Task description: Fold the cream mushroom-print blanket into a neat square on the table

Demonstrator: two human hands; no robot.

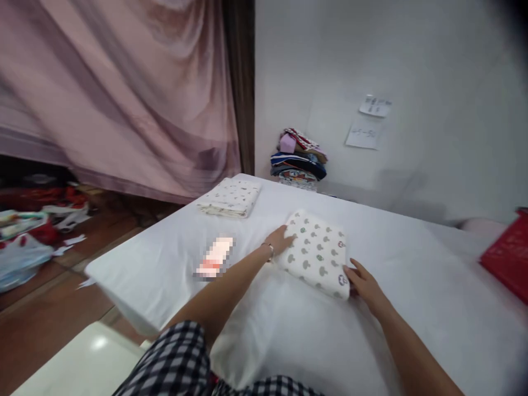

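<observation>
A folded white cloth [315, 254] printed with grey mushrooms and a few coloured ones lies on the white-covered table, in front of me. My left hand [280, 240], with a bracelet at the wrist, grips its left edge; the fingers are partly hidden. At the right edge, my right hand [363, 283] has its thumb on the cloth and other fingers around the side, one finger stretched away. A second folded cloth [231, 197], white with a small print, lies near the table's far left corner. Between it and my left forearm is a phone-like pixelated object [215, 257].
The white table cover [416, 264] reaches to the wall. Behind the far edge rises a pile of folded clothes [299, 157]. A red object [507, 256] stands at the right, a pale stool-like surface [78, 363] at lower left. Plastic bags [25, 261] lie on the floor.
</observation>
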